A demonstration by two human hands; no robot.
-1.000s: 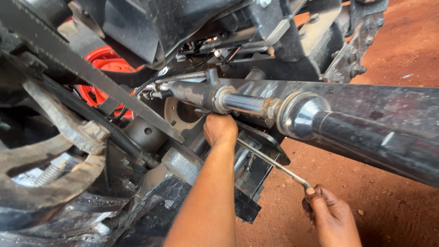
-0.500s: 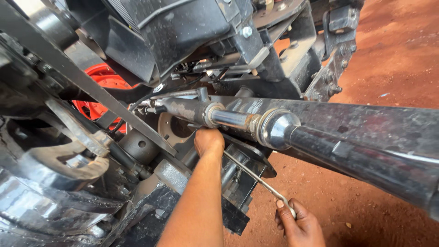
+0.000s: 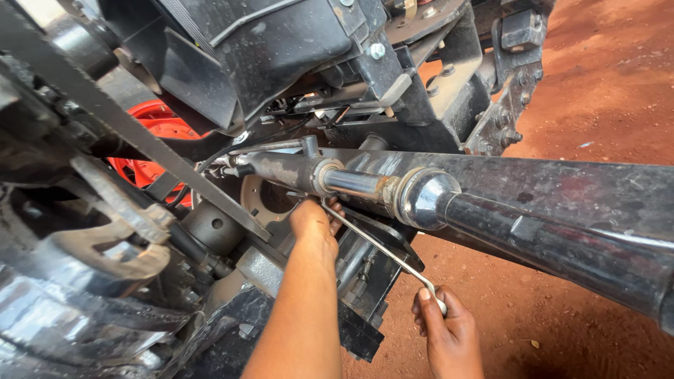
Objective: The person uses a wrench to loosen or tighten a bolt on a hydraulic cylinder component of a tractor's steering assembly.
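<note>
A big black machine fills the far and left side, over red dirt ground. A thick black beam runs from the middle out to the near right. At its left end sits a shiny metal rod with a round silver cap. Far on the left, a red wheel shows behind a flat black bar. The left hand reaches up under the shiny rod, with its fingers curled close together against the metal; what it grips cannot be told. The right hand is low and near, wrapped tight round the end of a long thin metal wrench. The wrench slants up and left, to just beside the left hand.
</note>
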